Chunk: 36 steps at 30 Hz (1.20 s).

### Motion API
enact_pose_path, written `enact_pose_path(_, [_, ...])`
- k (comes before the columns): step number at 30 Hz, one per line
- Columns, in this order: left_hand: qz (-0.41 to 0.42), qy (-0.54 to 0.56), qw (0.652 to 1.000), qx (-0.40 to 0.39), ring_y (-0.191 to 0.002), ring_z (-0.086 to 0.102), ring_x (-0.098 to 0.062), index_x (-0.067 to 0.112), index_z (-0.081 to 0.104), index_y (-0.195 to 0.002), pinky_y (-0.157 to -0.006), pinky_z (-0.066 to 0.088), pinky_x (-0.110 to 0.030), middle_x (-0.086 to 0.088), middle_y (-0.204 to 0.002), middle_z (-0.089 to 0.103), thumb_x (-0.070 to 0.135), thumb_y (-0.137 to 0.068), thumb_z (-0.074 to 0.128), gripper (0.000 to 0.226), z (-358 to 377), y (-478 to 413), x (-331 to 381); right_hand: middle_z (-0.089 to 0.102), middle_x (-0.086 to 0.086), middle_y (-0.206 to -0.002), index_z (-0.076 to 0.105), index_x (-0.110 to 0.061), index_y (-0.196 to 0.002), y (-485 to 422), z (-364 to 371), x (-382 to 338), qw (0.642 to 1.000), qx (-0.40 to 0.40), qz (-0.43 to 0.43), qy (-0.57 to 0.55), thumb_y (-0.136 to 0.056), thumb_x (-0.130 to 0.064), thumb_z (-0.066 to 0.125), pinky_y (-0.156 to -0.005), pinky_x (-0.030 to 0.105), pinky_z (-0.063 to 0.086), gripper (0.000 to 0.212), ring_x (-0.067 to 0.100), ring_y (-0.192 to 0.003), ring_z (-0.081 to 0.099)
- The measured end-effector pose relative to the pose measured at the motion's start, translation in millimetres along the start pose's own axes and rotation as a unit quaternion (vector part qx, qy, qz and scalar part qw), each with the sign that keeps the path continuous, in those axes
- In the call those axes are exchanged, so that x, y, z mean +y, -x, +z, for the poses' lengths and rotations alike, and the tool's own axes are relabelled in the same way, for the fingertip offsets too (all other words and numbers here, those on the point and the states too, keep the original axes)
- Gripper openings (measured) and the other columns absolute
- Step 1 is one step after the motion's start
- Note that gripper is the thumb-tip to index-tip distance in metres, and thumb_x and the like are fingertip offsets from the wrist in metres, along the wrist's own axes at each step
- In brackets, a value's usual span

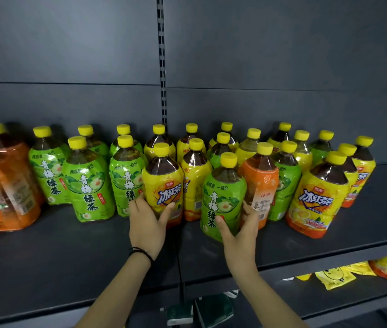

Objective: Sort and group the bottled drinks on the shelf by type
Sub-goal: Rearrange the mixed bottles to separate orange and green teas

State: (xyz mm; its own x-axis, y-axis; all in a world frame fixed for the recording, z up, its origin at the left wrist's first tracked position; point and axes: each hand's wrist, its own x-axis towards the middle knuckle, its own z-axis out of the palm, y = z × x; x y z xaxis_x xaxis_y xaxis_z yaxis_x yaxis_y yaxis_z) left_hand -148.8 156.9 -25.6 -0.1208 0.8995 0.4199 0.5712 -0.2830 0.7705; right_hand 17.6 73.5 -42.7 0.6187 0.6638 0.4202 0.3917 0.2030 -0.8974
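Many yellow-capped drink bottles stand on a dark shelf. My left hand grips the lower part of a yellow-label iced tea bottle at the front centre. My right hand grips a green-label green tea bottle just to its right. Green-label bottles cluster left of centre. Orange-label bottles stand at the far left. One orange-label bottle stands right behind my right hand. Further yellow-label bottles and green ones mix at the right.
A slotted upright divides the dark back panel above the bottles. Bare shelf lies in front of the bottles on the left. Below the shelf edge at the right lie yellow and orange packets, and dark green items sit lower down.
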Motion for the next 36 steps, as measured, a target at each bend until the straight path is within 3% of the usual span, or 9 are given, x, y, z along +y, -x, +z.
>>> enact_pose_path(7, [-0.082, 0.119, 0.989, 0.027, -0.106, 0.036, -0.017, 0.004, 0.04, -0.115, -0.085, 0.036, -0.027, -0.012, -0.118, 0.038, 0.029, -0.063, 0.086, 0.074, -4, -6, 4, 0.038, -0.007, -0.125, 0.031, -0.03, -0.126, -1, 1, -10, 1.0, -0.013, 0.02, 0.012, -0.069, -0.029, 0.083, -0.101, 0.032, 0.037, 0.077, 0.013, -0.119, 0.034])
enact_pose_path(10, [-0.099, 0.134, 0.986, 0.013, -0.101, 0.047, -0.025, 0.007, 0.041, -0.1, -0.083, 0.046, -0.037, -0.011, -0.108, 0.045, 0.032, -0.063, 0.086, 0.063, -3, -8, 0, 0.039, -0.009, -0.123, 0.037, -0.021, -0.136, -11, -3, -9, 0.998, -0.017, 0.036, 0.046, -0.06, -0.038, 0.087, -0.106, 0.038, 0.038, 0.093, 0.013, -0.121, 0.037])
enact_pose_path(15, [-0.058, 0.124, 0.988, 0.067, -0.101, 0.048, -0.03, 0.015, 0.046, -0.095, -0.092, 0.043, -0.049, -0.001, -0.098, 0.046, 0.026, -0.074, 0.078, 0.04, 0, 22, 4, 0.038, -0.011, -0.125, 0.044, -0.028, -0.133, -7, -18, -14, 0.992, -0.117, 0.044, 0.023, -0.066, -0.035, 0.085, -0.107, 0.029, 0.035, 0.079, 0.005, -0.122, 0.036])
enact_pose_path(19, [0.019, 0.244, 0.963, -0.115, -0.105, 0.055, -0.006, 0.038, 0.045, -0.105, -0.085, 0.045, -0.015, 0.009, -0.111, 0.052, 0.053, -0.07, 0.073, 0.047, 6, 61, 15, 0.042, -0.009, -0.132, 0.042, -0.02, -0.14, -5, -30, -14, 0.976, -0.215, 0.042, 0.017, -0.07, -0.031, 0.082, -0.099, 0.012, 0.036, 0.082, 0.003, -0.125, 0.04])
enact_pose_path(21, [0.037, 0.236, 0.955, -0.177, -0.118, 0.046, 0.003, 0.047, 0.035, -0.117, -0.095, 0.04, -0.015, 0.01, -0.128, 0.047, 0.067, -0.061, 0.069, 0.068, 10, 65, 14, 0.044, -0.012, -0.132, 0.04, -0.023, -0.142, -4, -31, -14, 0.968, -0.249, 0.041, 0.0, -0.073, -0.03, 0.08, -0.099, 0.008, 0.037, 0.08, 0.002, -0.127, 0.042])
enact_pose_path(25, [0.046, 0.236, 0.946, -0.219, -0.13, 0.037, 0.004, 0.052, 0.027, -0.13, -0.103, 0.033, -0.018, 0.015, -0.141, 0.039, 0.072, -0.05, 0.074, 0.095, 1, 52, 16, 0.053, -0.013, -0.135, 0.039, -0.034, -0.14, -2, -28, -15, 0.947, -0.306, 0.082, -0.053, -0.072, -0.044, 0.077, -0.106, 0.037, 0.043, 0.078, 0.005, -0.127, 0.048])
enact_pose_path(29, [0.043, 0.247, 0.935, -0.25, -0.111, 0.051, 0.013, 0.046, 0.039, -0.124, -0.085, 0.042, -0.005, 0.018, -0.126, 0.054, 0.066, -0.039, 0.082, 0.097, -15, 41, 18, 0.049, -0.03, -0.122, 0.037, -0.04, -0.131, -5, -33, -18, 0.924, -0.367, 0.069, -0.082, -0.098, -0.029, 0.047, -0.084, 0.002, 0.04, 0.036, -0.027, -0.105, 0.047])
enact_pose_path(32, [0.029, 0.237, 0.941, -0.239, -0.109, 0.055, 0.01, 0.044, 0.043, -0.123, -0.084, 0.045, -0.006, 0.02, -0.12, 0.058, 0.066, -0.036, 0.083, 0.098, -20, 40, 16, 0.049, -0.025, -0.128, 0.047, -0.045, -0.118, -13, -27, -26, 0.956, -0.285, 0.007, -0.063, -0.095, -0.037, 0.052, -0.091, 0.007, 0.039, 0.026, -0.016, -0.116, 0.046])
enact_pose_path(36, [0.01, 0.227, 0.951, -0.208, -0.105, 0.054, 0.014, 0.047, 0.043, -0.118, -0.081, 0.044, -0.004, 0.028, -0.112, 0.06, 0.042, -0.047, 0.09, 0.085, -23, 41, 12, 0.055, 0.0, -0.106, 0.059, -0.022, -0.103, -23, -26, -13, 0.998, 0.049, -0.03, -0.031, -0.084, -0.019, 0.07, -0.083, 0.025, 0.048, 0.022, 0.015, -0.098, 0.056])
